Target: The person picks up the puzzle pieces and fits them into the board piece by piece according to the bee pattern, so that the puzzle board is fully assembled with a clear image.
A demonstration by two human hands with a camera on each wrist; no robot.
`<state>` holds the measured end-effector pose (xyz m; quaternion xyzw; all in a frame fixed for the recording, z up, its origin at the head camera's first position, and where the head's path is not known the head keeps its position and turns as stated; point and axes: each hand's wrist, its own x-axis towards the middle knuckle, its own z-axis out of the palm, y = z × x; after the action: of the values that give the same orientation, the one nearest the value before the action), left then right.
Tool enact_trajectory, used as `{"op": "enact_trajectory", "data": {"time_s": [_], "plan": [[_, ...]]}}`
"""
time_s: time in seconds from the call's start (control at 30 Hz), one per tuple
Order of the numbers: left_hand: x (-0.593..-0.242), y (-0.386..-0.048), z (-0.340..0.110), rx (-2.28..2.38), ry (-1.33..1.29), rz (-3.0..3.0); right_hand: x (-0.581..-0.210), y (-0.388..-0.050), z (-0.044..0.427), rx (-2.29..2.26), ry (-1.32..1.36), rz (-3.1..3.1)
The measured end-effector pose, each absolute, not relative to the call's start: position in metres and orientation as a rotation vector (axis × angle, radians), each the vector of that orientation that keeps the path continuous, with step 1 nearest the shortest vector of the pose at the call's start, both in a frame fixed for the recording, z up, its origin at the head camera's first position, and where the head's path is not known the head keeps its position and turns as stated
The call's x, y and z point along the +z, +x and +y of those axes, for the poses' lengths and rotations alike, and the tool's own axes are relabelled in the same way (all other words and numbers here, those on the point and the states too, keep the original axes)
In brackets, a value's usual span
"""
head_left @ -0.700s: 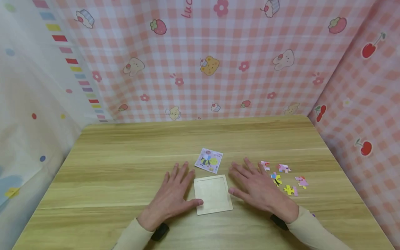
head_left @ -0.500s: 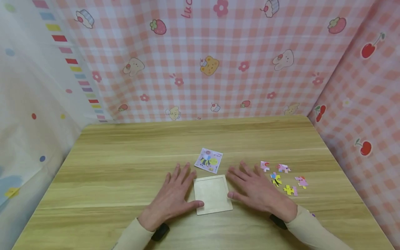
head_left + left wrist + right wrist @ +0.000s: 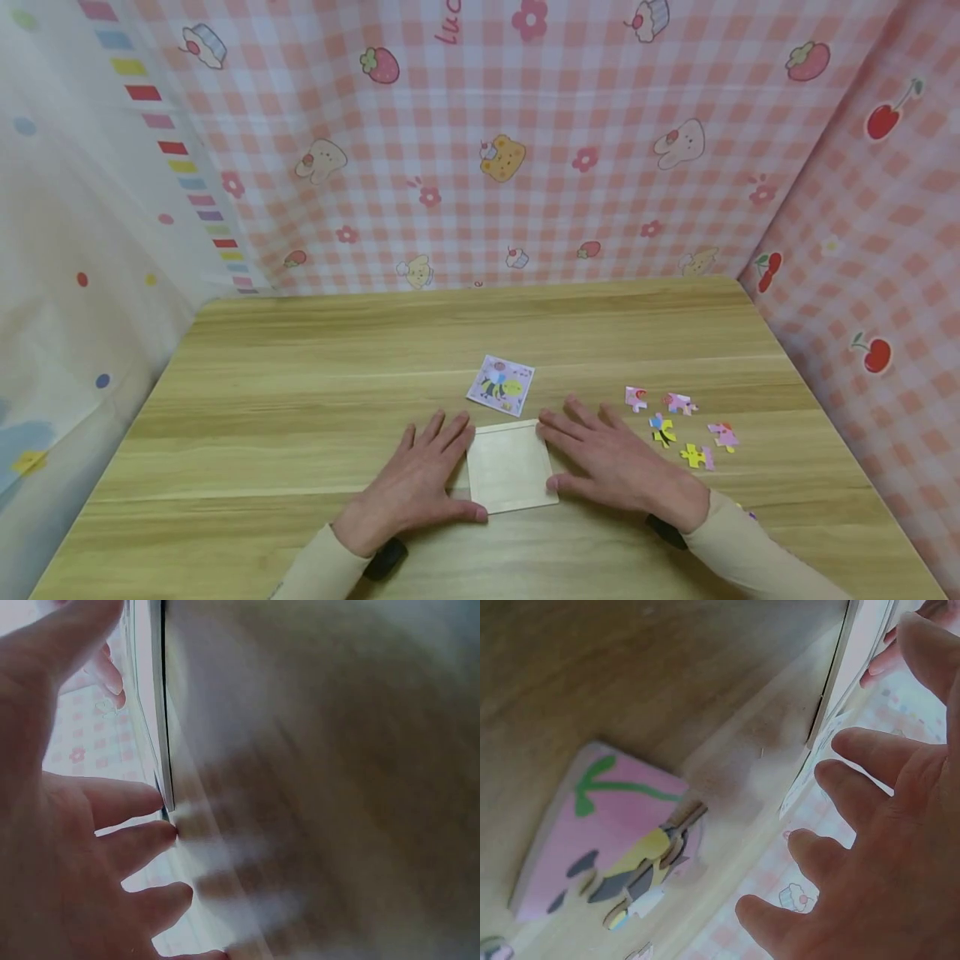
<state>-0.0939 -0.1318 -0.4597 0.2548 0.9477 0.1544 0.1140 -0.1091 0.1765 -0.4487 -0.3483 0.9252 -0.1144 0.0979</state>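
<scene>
A square, pale wooden puzzle tray (image 3: 512,467) with a raised rim lies flat on the table between the hands. My left hand (image 3: 416,487) spreads its fingers along the tray's left side. Its index fingertip is at the far left corner, its thumb at the near left one. My right hand (image 3: 622,458) lies opposite, index fingertip at the far right corner and thumb on the right edge. Both hands have mostly straight fingers. In the left wrist view the tray's edge (image 3: 156,712) stands beside the fingers. Beyond the tray lies a bee picture card (image 3: 502,386).
Several loose jigsaw pieces (image 3: 697,456) lie right of the right hand. In the right wrist view a pink piece with a green sprig (image 3: 622,799) looms close. Another piece (image 3: 752,515) is mostly hidden by the right sleeve. A checked cloth (image 3: 450,108) hangs behind the wooden table (image 3: 300,350).
My left hand has slid slightly nearer, its thumb moving from the tray's surface to the near left corner. My right hand has moved left and nearer, up against the tray.
</scene>
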Motion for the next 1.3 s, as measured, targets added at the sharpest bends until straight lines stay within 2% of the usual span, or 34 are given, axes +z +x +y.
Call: {"op": "enact_trajectory", "data": {"time_s": [0.8, 1.3], "plan": [[-0.458, -0.100, -0.135, 0.482, 0.799, 2.727, -0.448, -0.101, 0.176, -0.367, -0.985, 2.739], [-0.458, -0.101, -0.134, 0.487, 0.788, 2.720, -0.434, -0.123, 0.206, -0.620, -0.879, 2.983]]}}
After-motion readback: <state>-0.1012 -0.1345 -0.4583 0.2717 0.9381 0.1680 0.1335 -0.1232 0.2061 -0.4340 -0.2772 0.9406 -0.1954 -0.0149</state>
